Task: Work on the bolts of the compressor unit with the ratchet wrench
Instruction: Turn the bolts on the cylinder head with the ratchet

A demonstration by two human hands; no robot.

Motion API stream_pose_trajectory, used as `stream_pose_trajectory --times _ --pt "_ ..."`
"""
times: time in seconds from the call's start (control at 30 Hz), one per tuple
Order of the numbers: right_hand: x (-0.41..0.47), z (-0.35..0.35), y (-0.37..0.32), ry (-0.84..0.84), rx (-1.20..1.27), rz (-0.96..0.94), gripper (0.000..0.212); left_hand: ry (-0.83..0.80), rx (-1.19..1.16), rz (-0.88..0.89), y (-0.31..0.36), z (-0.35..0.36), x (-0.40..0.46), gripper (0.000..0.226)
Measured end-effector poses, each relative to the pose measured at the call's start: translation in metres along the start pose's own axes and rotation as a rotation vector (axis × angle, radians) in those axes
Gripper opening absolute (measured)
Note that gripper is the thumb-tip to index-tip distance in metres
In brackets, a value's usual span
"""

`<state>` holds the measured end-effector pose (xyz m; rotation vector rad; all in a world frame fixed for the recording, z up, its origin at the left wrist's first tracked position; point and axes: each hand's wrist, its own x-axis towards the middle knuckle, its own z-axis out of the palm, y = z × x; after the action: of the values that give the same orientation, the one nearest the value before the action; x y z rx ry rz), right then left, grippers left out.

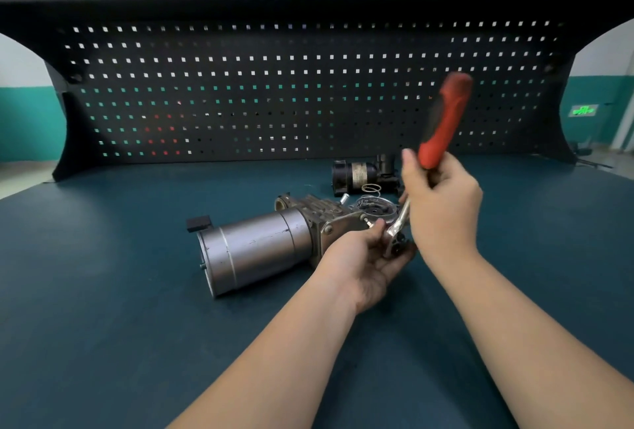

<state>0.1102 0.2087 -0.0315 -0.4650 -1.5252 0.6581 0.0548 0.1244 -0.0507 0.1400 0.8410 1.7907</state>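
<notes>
The compressor unit [260, 246], a grey metal cylinder with a cast housing at its right end, lies on its side on the dark green bench top [120, 308]. My left hand [368, 257] cups the housing end from below, fingers curled round the ratchet head and that end of the unit. My right hand [442, 209] grips the ratchet wrench [444, 119] by its red and black handle, which points up and to the right. The wrench's steel shank runs down to the housing, where the bolt is hidden by my fingers.
A black cylindrical part [363, 174] lies behind the unit, with a wire spring [371, 188] and a small silver bolt [344, 198] beside it. A black perforated back panel [308, 92] closes off the far edge of the bench.
</notes>
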Motion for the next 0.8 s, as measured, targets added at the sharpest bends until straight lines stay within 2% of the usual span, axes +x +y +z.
stream_pose_trajectory --times 0.07,0.13,0.17,0.2,0.23,0.27,0.37,0.43,0.5,0.53,0.6,0.63,0.77,0.8 --pt "0.008 -0.005 0.014 0.064 -0.041 0.377 0.035 0.001 -0.025 0.001 0.001 0.001 0.001 0.021" --pt "0.011 -0.007 0.025 0.056 0.120 0.790 0.033 -0.010 -0.040 0.005 0.001 0.003 0.000 0.020" --pt "0.011 -0.007 0.028 0.032 0.245 0.930 0.031 -0.017 -0.039 0.005 0.001 0.004 0.000 0.020" --pt "0.010 -0.006 0.028 0.013 0.345 0.990 0.029 -0.017 -0.033 0.006 0.001 0.005 0.001 0.022" --pt "0.010 -0.005 0.026 -0.015 0.408 0.965 0.027 -0.006 -0.018 0.010 0.001 0.005 0.002 0.024" --pt "0.011 -0.005 0.022 -0.059 0.432 0.863 0.025 0.012 -0.003 0.015 0.000 0.005 0.003 0.026" --pt "0.014 -0.009 0.000 -0.292 0.214 0.255 0.014 0.020 0.010 0.028 0.001 0.003 0.005 0.028" --pt "0.009 -0.009 -0.012 -0.488 0.133 -0.051 0.006 -0.036 -0.005 0.013 0.002 0.001 0.004 0.020" --pt "0.003 -0.007 -0.017 -0.577 0.091 -0.147 0.007 -0.056 0.001 -0.003 0.002 0.000 0.003 0.019" --pt "0.003 -0.007 -0.017 -0.555 0.096 -0.140 0.007 -0.045 0.006 -0.001 0.002 0.000 0.004 0.019" --pt "0.007 -0.008 -0.009 -0.409 0.151 -0.013 0.009 -0.012 0.008 0.016 0.001 0.001 0.005 0.015" --pt "0.011 -0.008 -0.003 -0.324 0.186 0.113 0.014 -0.009 0.003 0.019 0.001 0.002 0.004 0.015" --pt "0.014 -0.008 0.023 -0.038 0.419 0.897 0.026 -0.031 -0.046 -0.004 0.000 0.006 0.001 0.016" --pt "0.012 -0.007 0.027 -0.017 0.433 1.014 0.027 -0.031 -0.040 -0.005 -0.001 0.007 0.000 0.018"
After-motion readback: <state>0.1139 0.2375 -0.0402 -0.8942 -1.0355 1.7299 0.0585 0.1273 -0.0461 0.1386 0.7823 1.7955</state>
